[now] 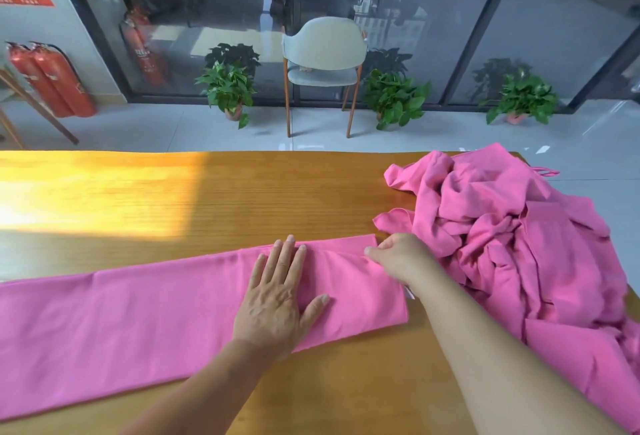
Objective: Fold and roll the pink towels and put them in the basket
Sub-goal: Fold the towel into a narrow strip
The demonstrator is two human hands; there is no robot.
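Note:
A pink towel [138,313] lies folded into a long strip across the wooden table [242,199], running from the left edge to the middle. My left hand [280,292] presses flat on the strip near its right end, fingers straight. My right hand [398,254] pinches the far right corner of the same strip with curled fingers. A crumpled heap of pink towels [512,244] sits at the table's right side, just beyond my right hand. No basket is in view.
Bright sunlight falls on the table's left part. Beyond the far edge stand a grey chair [323,60], potted plants [228,88] and a glass wall. Red fire extinguishers [52,81] stand at the far left.

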